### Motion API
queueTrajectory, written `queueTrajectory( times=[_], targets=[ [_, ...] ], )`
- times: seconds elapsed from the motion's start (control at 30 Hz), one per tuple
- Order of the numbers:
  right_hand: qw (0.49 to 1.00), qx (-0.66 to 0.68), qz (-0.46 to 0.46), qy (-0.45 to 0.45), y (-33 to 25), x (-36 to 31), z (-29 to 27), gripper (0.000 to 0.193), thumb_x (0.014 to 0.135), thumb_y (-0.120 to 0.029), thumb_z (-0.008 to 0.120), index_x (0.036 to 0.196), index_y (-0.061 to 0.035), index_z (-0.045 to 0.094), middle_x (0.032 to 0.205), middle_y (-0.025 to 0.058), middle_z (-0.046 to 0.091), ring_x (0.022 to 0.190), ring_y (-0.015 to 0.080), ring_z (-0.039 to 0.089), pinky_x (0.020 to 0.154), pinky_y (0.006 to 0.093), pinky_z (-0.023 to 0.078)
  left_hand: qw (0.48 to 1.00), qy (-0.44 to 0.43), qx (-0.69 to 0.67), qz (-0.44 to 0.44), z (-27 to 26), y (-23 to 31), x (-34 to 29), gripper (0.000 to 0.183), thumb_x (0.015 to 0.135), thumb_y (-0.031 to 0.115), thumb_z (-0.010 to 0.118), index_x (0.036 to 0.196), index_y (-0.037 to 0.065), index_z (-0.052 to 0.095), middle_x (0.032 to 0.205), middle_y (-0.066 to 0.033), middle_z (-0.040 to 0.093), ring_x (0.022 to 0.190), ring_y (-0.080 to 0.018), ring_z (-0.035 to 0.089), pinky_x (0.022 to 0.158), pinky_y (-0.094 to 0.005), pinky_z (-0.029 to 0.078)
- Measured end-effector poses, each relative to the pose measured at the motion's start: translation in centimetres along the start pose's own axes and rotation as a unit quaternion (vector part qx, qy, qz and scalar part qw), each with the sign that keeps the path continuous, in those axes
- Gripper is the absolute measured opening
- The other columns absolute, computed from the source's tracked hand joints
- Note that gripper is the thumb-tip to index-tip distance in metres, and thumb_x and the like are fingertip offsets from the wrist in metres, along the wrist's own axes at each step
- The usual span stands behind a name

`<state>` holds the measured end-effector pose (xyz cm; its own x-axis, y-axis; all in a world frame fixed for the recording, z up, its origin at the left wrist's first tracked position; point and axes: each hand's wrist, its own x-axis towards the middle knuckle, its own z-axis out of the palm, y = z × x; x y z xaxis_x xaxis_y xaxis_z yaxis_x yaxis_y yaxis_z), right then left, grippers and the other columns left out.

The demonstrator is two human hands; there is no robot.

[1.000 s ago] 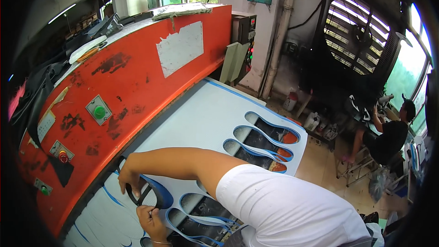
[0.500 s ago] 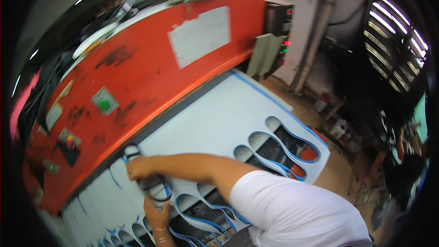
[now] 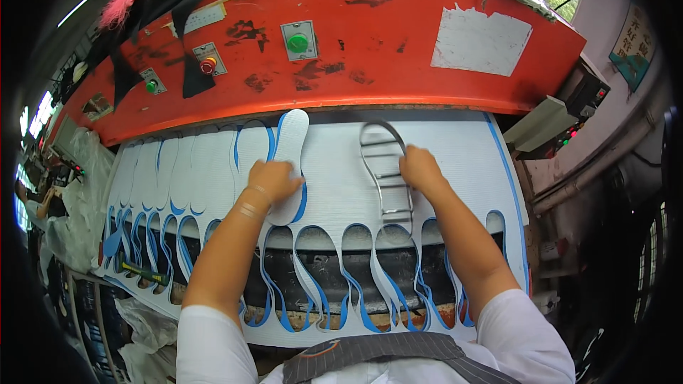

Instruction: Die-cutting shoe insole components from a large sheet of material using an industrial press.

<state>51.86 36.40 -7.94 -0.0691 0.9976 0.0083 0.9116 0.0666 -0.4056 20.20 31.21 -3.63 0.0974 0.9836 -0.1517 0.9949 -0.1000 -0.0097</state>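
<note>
My left hand (image 3: 274,183) is closed on a sole-shaped foam piece (image 3: 291,135), white on top with a blue edge. My right hand (image 3: 421,168) grips the side of a sole-shaped metal cutting die (image 3: 386,188) with several crossbars. The die is over a wide white ribbed foam sheet (image 3: 334,163), slightly blurred; whether it touches the sheet I cannot tell. Along the sheet's near side runs a row of sole-shaped holes with blue edges, and a dark surface shows through them. More cut outlines lie at the sheet's left.
A red machine beam (image 3: 398,28) spans the far side, with a green button (image 3: 297,43) and a red knob (image 3: 208,65). A control box (image 3: 569,110) with lit lamps stands at right. Near the left lies a tool with a dark green-yellow handle (image 3: 144,272). Clear plastic bags (image 3: 82,199) hang at left.
My view has swung to the left. My hands, earlier close together at the die, are now apart: the left holds the foam sole, the right holds the die further right.
</note>
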Motion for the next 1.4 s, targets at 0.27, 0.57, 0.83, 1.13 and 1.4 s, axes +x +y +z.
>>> queueTrajectory(
  times=[0.27, 0.57, 0.83, 1.13, 1.4],
  targets=[
    [0.975, 0.051, -0.190, -0.101, -1.0, -10.4, 0.8, 0.095, 0.071, -0.055, 0.076, 0.142, -0.0030, 0.039, 0.138, 0.0400, 0.034, 0.133, 0.0496, 0.032, 0.107, 0.0515, 0.033, 0.984, 0.174, 0.025, 0.039, 6.4, -6.8, 7.6, 0.045, 0.089, 0.014, 0.049, 0.133, 0.015, 0.054, 0.146, -0.0022, 0.046, 0.142, -0.0258, 0.031, 0.116, -0.0471, 0.023],
    [0.964, 0.163, -0.195, -0.083, -8.3, -6.6, 6.1, 0.090, 0.056, -0.046, 0.089, 0.126, -0.0015, 0.053, 0.144, 0.0414, 0.026, 0.141, 0.0516, 0.020, 0.114, 0.0495, 0.024, 0.994, 0.107, -0.027, -0.005, 6.2, -8.0, 8.6, 0.059, 0.092, 0.009, 0.045, 0.149, 0.024, 0.036, 0.156, 0.0023, 0.033, 0.147, -0.0259, 0.018, 0.119, -0.0503, 0.011],
    [0.965, 0.042, -0.253, -0.051, -17.2, -5.7, 12.1, 0.090, 0.057, -0.048, 0.087, 0.127, -0.0038, 0.053, 0.143, 0.0438, 0.024, 0.142, 0.0516, 0.016, 0.117, 0.0531, 0.016, 0.989, 0.125, -0.077, 0.033, 7.4, -11.8, 8.1, 0.054, 0.094, 0.014, 0.042, 0.147, 0.024, 0.040, 0.153, 0.0014, 0.037, 0.147, -0.0264, 0.019, 0.118, -0.0511, 0.009],
    [0.962, 0.052, -0.269, -0.017, -17.8, -4.9, 13.2, 0.083, 0.057, -0.043, 0.085, 0.124, -0.0062, 0.054, 0.143, 0.0415, 0.028, 0.141, 0.0512, 0.020, 0.117, 0.0536, 0.017, 0.983, 0.148, -0.103, 0.037, 7.7, -12.9, 8.7, 0.046, 0.094, 0.016, 0.041, 0.139, 0.022, 0.052, 0.145, -0.0014, 0.048, 0.138, -0.0264, 0.034, 0.118, -0.0497, 0.012],
    [0.964, 0.001, -0.251, -0.089, -17.7, -7.0, 11.2, 0.104, 0.058, -0.052, 0.086, 0.142, -0.0096, 0.041, 0.148, 0.0363, 0.025, 0.141, 0.0504, 0.020, 0.116, 0.0516, 0.019, 0.985, 0.128, -0.105, 0.052, 9.1, -12.6, 5.1, 0.029, 0.089, 0.026, 0.051, 0.107, 0.012, 0.068, 0.105, -0.0134, 0.068, 0.102, -0.0323, 0.062, 0.088, -0.0511, 0.041]
  ],
)
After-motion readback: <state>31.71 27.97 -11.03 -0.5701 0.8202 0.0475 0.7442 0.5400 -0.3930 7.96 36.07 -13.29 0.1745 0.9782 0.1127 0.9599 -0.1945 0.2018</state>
